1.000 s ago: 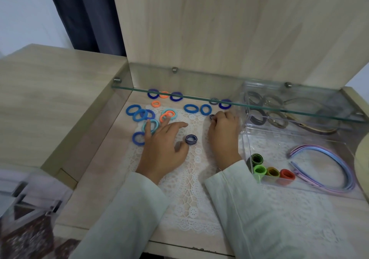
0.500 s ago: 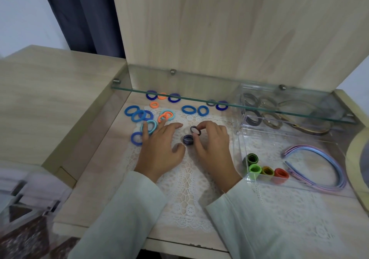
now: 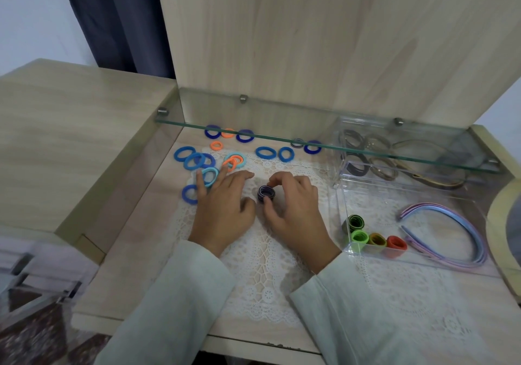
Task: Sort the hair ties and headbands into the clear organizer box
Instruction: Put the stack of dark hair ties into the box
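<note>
We've got the tie on the dark stack now, right hand curled round it; left hand stays flat.

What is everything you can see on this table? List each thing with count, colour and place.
blue hair ties: about nine, blue, loose at back and left
orange hair ties: three, orange, among them
teal hair ties: two, teal, by left fingers
striped stack: one, dark, between hands
organizer box: one, clear, right
rolled ties: four, green to red, box's front corner
headbands: several, pastel, box's large compartment
glass shelf: one, clear, above
lace mat: one, white, tabletop
left hand: flat on mat
right hand: curled round striped stack
</note>
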Available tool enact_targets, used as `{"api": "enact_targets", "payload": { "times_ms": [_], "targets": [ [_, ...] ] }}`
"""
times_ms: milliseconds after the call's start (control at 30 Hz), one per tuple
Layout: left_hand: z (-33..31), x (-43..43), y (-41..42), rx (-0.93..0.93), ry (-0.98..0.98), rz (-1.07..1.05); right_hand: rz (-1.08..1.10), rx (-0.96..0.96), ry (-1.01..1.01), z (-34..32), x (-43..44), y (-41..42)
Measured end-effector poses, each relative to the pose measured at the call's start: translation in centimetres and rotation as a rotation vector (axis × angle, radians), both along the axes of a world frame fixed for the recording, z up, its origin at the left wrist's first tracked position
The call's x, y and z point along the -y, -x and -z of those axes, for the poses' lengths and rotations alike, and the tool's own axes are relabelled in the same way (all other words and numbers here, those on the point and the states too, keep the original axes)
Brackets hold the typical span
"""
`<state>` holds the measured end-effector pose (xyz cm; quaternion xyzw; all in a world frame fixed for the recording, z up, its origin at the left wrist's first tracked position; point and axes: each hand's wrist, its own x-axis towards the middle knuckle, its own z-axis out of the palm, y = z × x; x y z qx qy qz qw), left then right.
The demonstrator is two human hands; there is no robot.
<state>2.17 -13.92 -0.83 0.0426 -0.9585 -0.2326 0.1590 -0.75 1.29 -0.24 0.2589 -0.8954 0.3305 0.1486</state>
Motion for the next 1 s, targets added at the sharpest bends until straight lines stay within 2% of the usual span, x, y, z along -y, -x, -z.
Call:
{"api": "enact_targets", "payload": {
  "times_ms": [200, 500, 633, 767, 1000],
  "targets": [
    [0.1, 0.0, 0.0, -0.015, -0.018, 0.002, 0.029, 0.019, 0.053, -0.2, 0.0, 0.1],
    [0.2, 0.0, 0.4, -0.040, -0.080, -0.014, 0.308, 0.046, 0.268, -0.4, 1.1, 5.1],
    [0.2, -0.1, 0.4, -0.050, -0.091, -0.017, 0.416, -0.006, 0.158, -0.3, 1.5, 7.0],
    [0.1, -0.1, 0.5, -0.032, -0.099, -0.009, 0.459, 0.088, 0.075, 0.3, 1.6, 9.3],
    [-0.2, -0.2, 0.7, 0.000, -0.112, -0.030, 0.487, 0.101, -0.059, 1.1, 1.4, 11.3]
  ]
}}
